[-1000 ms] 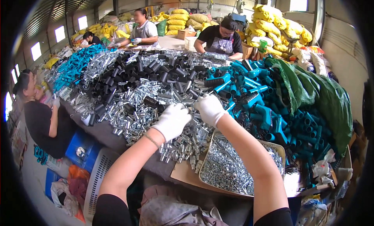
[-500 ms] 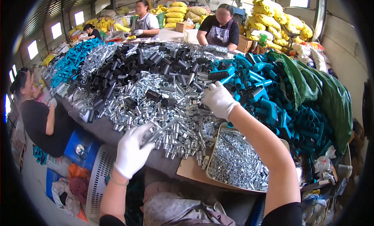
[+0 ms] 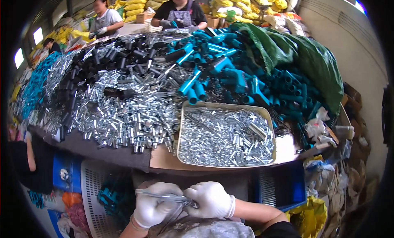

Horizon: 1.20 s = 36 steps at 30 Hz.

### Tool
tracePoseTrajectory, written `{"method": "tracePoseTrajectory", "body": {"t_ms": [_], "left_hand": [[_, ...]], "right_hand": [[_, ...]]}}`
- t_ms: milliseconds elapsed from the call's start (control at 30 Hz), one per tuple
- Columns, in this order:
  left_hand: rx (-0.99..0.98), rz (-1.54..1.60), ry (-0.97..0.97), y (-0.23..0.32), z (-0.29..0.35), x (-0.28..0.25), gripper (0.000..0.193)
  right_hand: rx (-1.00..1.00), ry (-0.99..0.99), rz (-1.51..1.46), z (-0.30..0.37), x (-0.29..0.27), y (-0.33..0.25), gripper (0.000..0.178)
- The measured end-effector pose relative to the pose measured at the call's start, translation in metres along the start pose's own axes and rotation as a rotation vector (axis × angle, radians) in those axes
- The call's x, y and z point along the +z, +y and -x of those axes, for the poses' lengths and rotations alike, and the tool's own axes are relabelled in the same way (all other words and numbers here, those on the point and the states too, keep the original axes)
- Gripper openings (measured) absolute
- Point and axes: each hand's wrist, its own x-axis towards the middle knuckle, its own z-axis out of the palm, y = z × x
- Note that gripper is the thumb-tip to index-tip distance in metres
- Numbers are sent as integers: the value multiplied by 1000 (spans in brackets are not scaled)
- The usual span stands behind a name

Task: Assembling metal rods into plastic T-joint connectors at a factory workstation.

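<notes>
Both of my hands wear white gloves and are together low in front of my body, below the worktable's near edge. My left hand (image 3: 156, 207) is closed around a slim, shiny silver metal rod (image 3: 164, 196), which lies across the fingers and points to the left. At the rod's right end, my right hand (image 3: 211, 200) pinches with its fingers closed; what lies between the fingertips is mostly hidden. Beyond the hands, a cream tray (image 3: 179, 149) filled with small silver metal pins and fittings rests on a sheet of cardboard (image 3: 158, 159).
Silver metal fittings (image 3: 123, 127) cover the table's middle, with black sleeves (image 3: 88, 69) behind. Teal plastic handles (image 3: 236, 76) and a green tarp (image 3: 303, 53) are at right. Below stand a white perforated crate (image 3: 88, 188) and a blue bin (image 3: 287, 188). Co-workers (image 3: 180, 16) sit across the table.
Both hands have drawn back from the piles and come together near my body, around the metal rod. The view has shifted right and downward, showing the whole tray.
</notes>
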Motion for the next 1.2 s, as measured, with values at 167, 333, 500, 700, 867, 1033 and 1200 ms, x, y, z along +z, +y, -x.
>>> {"method": "tracePoseTrajectory", "body": {"t_ms": [167,333,500,700,867,1033,1200], "left_hand": [[208,-386,-217,-16,2,18,52],[49,-432,-264,-15,11,38,76],[88,-414,-125,-30,21,33,82],[52,-386,-51,-36,25,31,79],[68,-391,-14,-39,31,36,78],[-84,-174,150,-38,33,32,71],[-206,344,373,-33,31,33,62]], "right_hand": [[26,114,31,22,10,9,31],[89,88,-44,28,-14,4,32],[156,334,23,12,-84,36,18],[747,570,631,-14,-177,164,30],[731,577,422,-17,-184,199,34],[418,863,-21,4,-165,150,19],[539,827,-734,57,-83,53,4]]}}
